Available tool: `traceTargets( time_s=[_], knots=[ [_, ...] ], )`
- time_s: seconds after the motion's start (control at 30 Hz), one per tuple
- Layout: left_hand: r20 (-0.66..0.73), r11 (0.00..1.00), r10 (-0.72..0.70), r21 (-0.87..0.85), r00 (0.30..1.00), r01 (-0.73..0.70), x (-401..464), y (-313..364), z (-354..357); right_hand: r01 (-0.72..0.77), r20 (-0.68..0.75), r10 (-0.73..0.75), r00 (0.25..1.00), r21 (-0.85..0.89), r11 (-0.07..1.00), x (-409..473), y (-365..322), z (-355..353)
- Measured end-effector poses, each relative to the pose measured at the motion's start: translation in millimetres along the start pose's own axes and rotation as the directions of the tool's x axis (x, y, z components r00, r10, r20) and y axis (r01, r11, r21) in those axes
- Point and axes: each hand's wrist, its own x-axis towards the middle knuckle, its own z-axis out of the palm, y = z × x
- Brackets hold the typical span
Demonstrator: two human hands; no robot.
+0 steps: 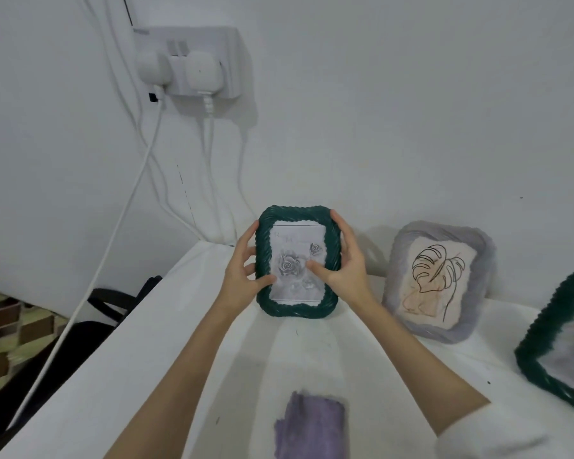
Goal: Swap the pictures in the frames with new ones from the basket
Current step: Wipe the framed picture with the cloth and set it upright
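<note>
From my head camera, I hold the dark green frame (298, 260) upright on the white table (166, 342) near the wall, my left hand (242, 273) gripping its left edge and my right hand (343, 266) its right edge. Its rose picture (295, 256) faces me, my right thumb on it. A grey frame (439, 281) with a leaf drawing leans just to the right.

wall socket (193, 61) with two white plugs | purple cloth (309, 425) on white table (146, 359)

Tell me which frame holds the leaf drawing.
The grey-lilac frame leaning on the wall, untouched. The green frame in both hands shows roses; the other green frame is cut off at the right edge.
</note>
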Motion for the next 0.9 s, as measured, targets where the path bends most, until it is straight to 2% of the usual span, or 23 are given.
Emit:
traceTargets(
  time_s=[0.23, 0.53, 0.77, 0.9],
  knots=[
    [-0.07, 1.0, -0.016, 0.018, 0.997, 0.017, -17, -22, 10, -0.038, 0.067, 0.042, 0.997, -0.059, 0.998, -7, 17, -2],
    [-0.125, 1.0, -0.003, 0.01, 0.992, 0.004, -34, -11, 33, -0.097, 0.174, 0.127, 0.977, -0.173, 0.98, -7, 9, -21],
    [0.002, 0.997, -0.072, 0.029, 0.997, 0.072, -53, -21, 31, -0.134, 0.293, 0.21, 0.933, -0.26, 0.956, -41, 9, -29],
    [-0.009, 0.994, -0.099, 0.04, 0.995, 0.099, -63, -33, 32, -0.136, 0.294, 0.222, 0.93, -0.286, 0.949, -55, 15, -34]
  ],
)
